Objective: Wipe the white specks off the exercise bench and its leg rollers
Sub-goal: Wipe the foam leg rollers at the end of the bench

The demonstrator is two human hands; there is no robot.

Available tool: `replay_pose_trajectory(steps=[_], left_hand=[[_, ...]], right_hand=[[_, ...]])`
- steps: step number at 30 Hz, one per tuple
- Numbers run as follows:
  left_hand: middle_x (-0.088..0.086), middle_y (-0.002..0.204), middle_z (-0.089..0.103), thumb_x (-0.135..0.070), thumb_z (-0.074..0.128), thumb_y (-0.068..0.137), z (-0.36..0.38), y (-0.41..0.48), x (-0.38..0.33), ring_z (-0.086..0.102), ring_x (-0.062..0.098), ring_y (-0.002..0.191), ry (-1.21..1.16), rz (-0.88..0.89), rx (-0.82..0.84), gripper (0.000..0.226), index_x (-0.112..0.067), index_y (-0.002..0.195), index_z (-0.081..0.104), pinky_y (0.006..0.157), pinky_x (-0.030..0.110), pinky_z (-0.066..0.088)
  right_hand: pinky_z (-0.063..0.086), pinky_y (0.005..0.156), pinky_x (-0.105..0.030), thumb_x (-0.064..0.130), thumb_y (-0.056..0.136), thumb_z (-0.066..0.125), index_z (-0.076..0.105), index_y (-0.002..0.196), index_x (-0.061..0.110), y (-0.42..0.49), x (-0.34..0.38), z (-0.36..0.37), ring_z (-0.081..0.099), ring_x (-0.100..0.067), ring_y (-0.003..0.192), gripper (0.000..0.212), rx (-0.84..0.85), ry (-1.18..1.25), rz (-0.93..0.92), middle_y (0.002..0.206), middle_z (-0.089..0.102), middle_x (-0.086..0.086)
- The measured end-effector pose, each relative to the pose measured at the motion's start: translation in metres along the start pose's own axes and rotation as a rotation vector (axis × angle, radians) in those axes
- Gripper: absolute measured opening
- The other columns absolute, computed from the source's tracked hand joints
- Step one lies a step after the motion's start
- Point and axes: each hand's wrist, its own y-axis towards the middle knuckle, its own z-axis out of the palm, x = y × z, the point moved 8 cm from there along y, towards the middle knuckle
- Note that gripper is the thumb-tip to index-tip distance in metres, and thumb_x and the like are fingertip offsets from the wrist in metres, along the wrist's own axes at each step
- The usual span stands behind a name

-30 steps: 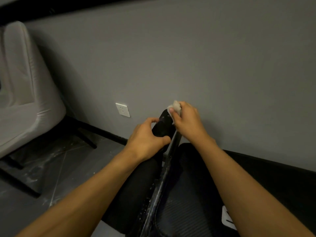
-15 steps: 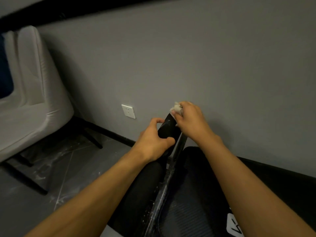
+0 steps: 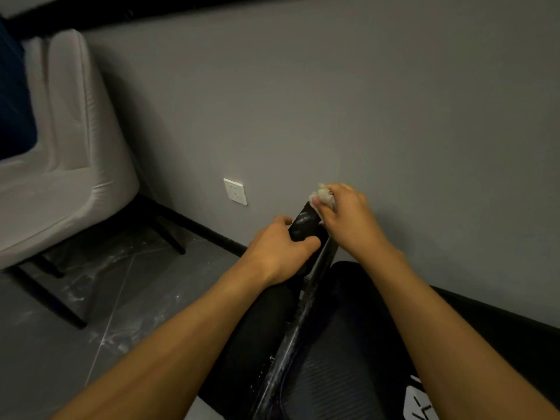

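We see the left hand (image 3: 281,250) wrapped round the upper end of the black leg roller (image 3: 304,226), with the thumb on the near face and the fingers curled over the far side. The right hand (image 3: 348,221) sits at 1 o'clock from it. It pinches a crumpled white cloth (image 3: 321,194) between thumb and curled fingers and presses it on the roller's top tip.

From the roller a dark frame bar (image 3: 298,334) runs down towards 6 o'clock, flecked with white specks (image 3: 274,380). The ribbed black bench pad (image 3: 342,368) lies along its 3 o'clock side, and a second black pad (image 3: 257,328) lies along its 9 o'clock side.

The grey wall (image 3: 363,101) stands close behind the roller at 12 o'clock, and we cannot tell whether the right hand touches it. A black skirting (image 3: 212,233) edges the wall's foot. The open room lies from 7 to 9 o'clock: grey floor (image 3: 91,344) smeared with white dust, bounded at 9 o'clock by the dark legs of a pale grey chair (image 3: 60,165). A white wall socket (image 3: 235,191) sits at 10 o'clock from the roller.

At 5 o'clock on the bottom edge, a white label (image 3: 421,403) on the pad bears dark strokes. It is cut off by the forearm, and we cannot read it.
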Motion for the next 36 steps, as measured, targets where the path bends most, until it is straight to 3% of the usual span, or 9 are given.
replay_pose_trajectory(steps=[4, 7, 11, 12, 16, 21, 26, 31, 36], left_hand=[[0.003, 0.107, 0.068, -0.031, 0.078, 0.088, 0.003, 0.001, -0.002, 0.073, 0.018, 0.085, -0.103, 0.006, 0.014, 0.076, -0.03, 0.152, 0.035, 0.073, 0.032, 0.063], [0.003, 0.102, 0.068, -0.023, 0.08, 0.086, 0.001, 0.0, -0.004, 0.072, 0.016, 0.079, -0.132, 0.024, -0.001, 0.079, -0.034, 0.15, 0.034, 0.065, 0.027, 0.06], [0.007, 0.107, 0.068, -0.022, 0.081, 0.086, 0.001, 0.0, -0.001, 0.074, 0.022, 0.082, -0.147, 0.021, -0.005, 0.082, -0.035, 0.15, 0.032, 0.076, 0.039, 0.065], [0.007, 0.107, 0.069, -0.023, 0.081, 0.086, 0.001, 0.0, 0.0, 0.075, 0.022, 0.082, -0.15, 0.024, 0.001, 0.082, -0.035, 0.151, 0.031, 0.077, 0.04, 0.065], [0.003, 0.112, 0.069, -0.038, 0.079, 0.084, 0.003, 0.002, 0.002, 0.073, 0.019, 0.09, -0.106, 0.072, 0.005, 0.085, -0.034, 0.152, 0.029, 0.087, 0.043, 0.062], [0.003, 0.111, 0.068, -0.037, 0.071, 0.089, 0.004, 0.004, -0.002, 0.072, 0.018, 0.09, -0.055, 0.082, 0.037, 0.081, -0.032, 0.157, 0.026, 0.086, 0.038, 0.061], [0.004, 0.099, 0.067, -0.02, 0.075, 0.088, 0.005, 0.004, -0.003, 0.071, 0.015, 0.074, -0.142, 0.076, 0.041, 0.086, -0.036, 0.155, 0.025, 0.062, 0.027, 0.058], [0.008, 0.112, 0.064, -0.031, 0.083, 0.069, 0.003, 0.003, -0.004, 0.07, 0.021, 0.086, -0.15, 0.159, 0.023, 0.096, -0.039, 0.148, 0.03, 0.078, 0.039, 0.063], [0.006, 0.113, 0.062, -0.026, 0.083, 0.075, 0.002, 0.002, -0.005, 0.072, 0.021, 0.085, -0.125, 0.168, 0.032, 0.093, -0.039, 0.15, 0.029, 0.078, 0.043, 0.065]], right_hand=[[0.046, 0.071, -0.016, 0.025, 0.096, 0.069, 0.07, 0.099, 0.018, -0.046, 0.014, -0.006, 0.062, -0.001, 0.082, 0.008, 0.1, 0.154, -0.15, 0.09, 0.064, 0.012], [0.045, 0.074, -0.009, 0.025, 0.094, 0.072, 0.072, 0.101, 0.016, -0.042, 0.012, -0.009, 0.062, -0.005, 0.087, 0.011, 0.104, 0.137, -0.177, 0.096, 0.064, 0.011], [0.037, 0.067, -0.005, 0.028, 0.099, 0.065, 0.069, 0.1, 0.012, -0.004, 0.003, -0.007, 0.057, -0.014, 0.09, 0.017, -0.029, 0.038, -0.038, 0.095, 0.055, 0.007], [0.04, 0.068, -0.005, 0.029, 0.099, 0.063, 0.068, 0.103, 0.011, -0.005, 0.003, -0.003, 0.059, -0.016, 0.091, 0.019, -0.038, 0.043, -0.013, 0.097, 0.056, 0.006], [0.057, 0.08, -0.04, 0.026, 0.098, 0.066, 0.069, 0.1, 0.013, -0.052, 0.011, 0.0, 0.067, -0.018, 0.091, 0.013, 0.037, 0.212, -0.103, 0.099, 0.068, 0.0], [0.042, 0.074, -0.026, 0.025, 0.095, 0.07, 0.072, 0.103, 0.012, -0.015, 0.013, -0.007, 0.062, -0.019, 0.094, 0.015, 0.075, 0.012, -0.174, 0.098, 0.062, 0.0], [0.052, 0.09, -0.043, 0.027, 0.098, 0.066, 0.07, 0.108, 0.007, 0.007, 0.008, 0.006, 0.063, -0.029, 0.105, 0.023, 0.094, -0.082, -0.043, 0.113, 0.065, -0.011], [0.05, 0.082, -0.017, 0.021, 0.093, 0.074, 0.074, 0.102, 0.016, -0.057, 0.02, -0.005, 0.066, -0.004, 0.094, 0.011, 0.185, 0.266, -0.194, 0.1, 0.068, 0.006], [0.047, 0.077, -0.021, 0.029, 0.095, 0.068, 0.074, 0.106, 0.009, -0.009, -0.002, -0.011, 0.063, -0.016, 0.09, 0.024, -0.044, 0.147, -0.078, 0.093, 0.059, 0.008]])
